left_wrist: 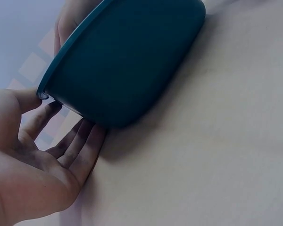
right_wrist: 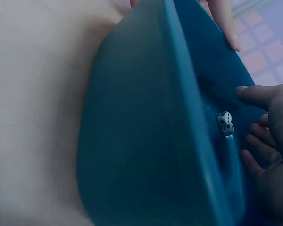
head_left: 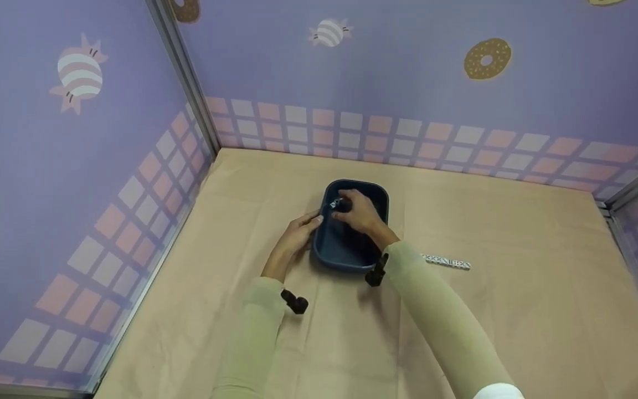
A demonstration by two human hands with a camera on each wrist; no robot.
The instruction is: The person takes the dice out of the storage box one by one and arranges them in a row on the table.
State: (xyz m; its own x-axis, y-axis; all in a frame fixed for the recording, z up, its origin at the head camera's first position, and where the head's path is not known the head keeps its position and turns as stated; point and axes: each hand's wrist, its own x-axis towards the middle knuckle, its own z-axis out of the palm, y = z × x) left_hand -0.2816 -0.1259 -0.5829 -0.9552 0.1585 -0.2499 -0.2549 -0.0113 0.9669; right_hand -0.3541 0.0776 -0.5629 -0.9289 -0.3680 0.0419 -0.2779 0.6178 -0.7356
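A dark blue plastic basin rests on the cloth-covered table. At its left side my left hand holds it. In the left wrist view the thumb and a fingertip meet the rim, and the other fingers reach to the lower wall. My right hand is inside the basin, thumb and fingers spread apart. White dice with dark pips lie between and beyond them in the right wrist view, near the basin's wall. No contact between the right fingers and the dice shows there.
A row of white dice lies on the tan cloth, right of the basin by the right forearm. Purple patterned walls enclose the table at the back and sides. Dark camera mounts sit at the wrists.
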